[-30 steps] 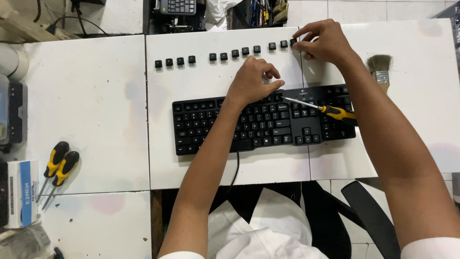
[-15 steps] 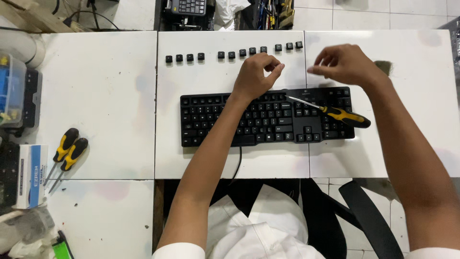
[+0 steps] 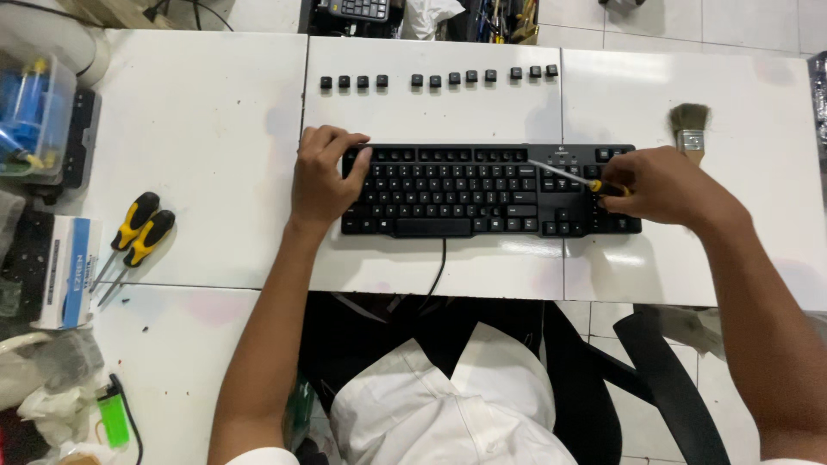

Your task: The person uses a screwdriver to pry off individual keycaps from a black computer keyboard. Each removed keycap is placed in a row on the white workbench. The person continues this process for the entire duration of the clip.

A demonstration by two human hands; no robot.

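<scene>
Fingers of the right hand (image 3: 668, 185) are curled around a yellow-handled screwdriver (image 3: 575, 176), its tip over the black keyboard (image 3: 491, 189) in the middle of the white table (image 3: 215, 129), while the left hand (image 3: 323, 176) rests bent fingers on the keyboard's left end, holding nothing, with a row of loose keycaps (image 3: 439, 79) lying beyond.

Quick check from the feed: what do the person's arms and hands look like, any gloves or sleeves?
Both hands, left hand and right hand, are bare: no gloves, rings or watch visible. Forearms are uncovered; white short sleeves show only at the frame's bottom edge.
</scene>
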